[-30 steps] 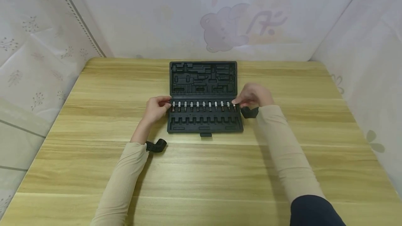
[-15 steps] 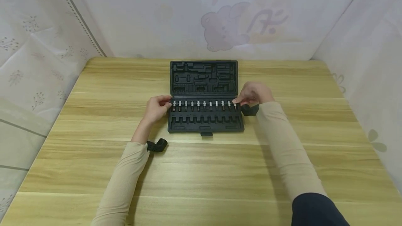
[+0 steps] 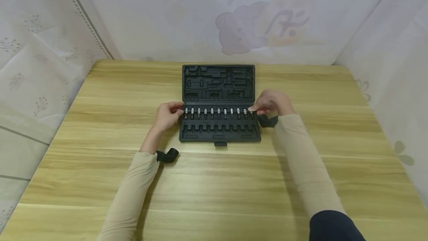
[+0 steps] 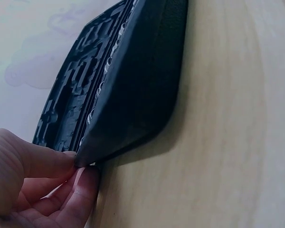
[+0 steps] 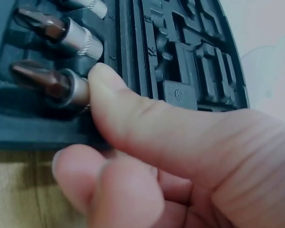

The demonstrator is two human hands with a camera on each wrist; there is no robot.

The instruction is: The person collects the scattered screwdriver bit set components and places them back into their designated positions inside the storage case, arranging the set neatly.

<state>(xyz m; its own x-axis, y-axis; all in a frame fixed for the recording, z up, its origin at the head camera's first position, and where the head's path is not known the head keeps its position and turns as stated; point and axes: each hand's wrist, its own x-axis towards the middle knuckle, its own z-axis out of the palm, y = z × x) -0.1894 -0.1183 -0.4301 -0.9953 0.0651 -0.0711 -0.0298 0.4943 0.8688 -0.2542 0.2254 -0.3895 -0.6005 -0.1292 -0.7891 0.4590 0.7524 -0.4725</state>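
A black bit socket case (image 3: 204,137) lies open on the wooden table, its lid (image 3: 220,95) raised at the back. One row of metal bit sockets (image 3: 212,111) fills its upper slots. My left hand (image 3: 165,117) pinches the case's left end; in the left wrist view its thumb is on top and fingers (image 4: 85,190) below the corner. My right hand (image 3: 275,101) holds the right end, fingers bent beside the case wall. In the right wrist view, its thumb (image 5: 142,118) covers the end of the last bit socket (image 5: 40,81), which has a cross-shaped tip.
The wooden table (image 3: 217,189) extends around the case. Black wrist mounts (image 3: 168,155) stick out from both sleeves near the tabletop. Pale patterned cloth (image 3: 160,18) hangs behind the table and at its sides.
The view has shifted slightly, so the case and hands sit a little farther right in the picture. Both hands stay at the case's ends; the right wrist looks slightly lower.
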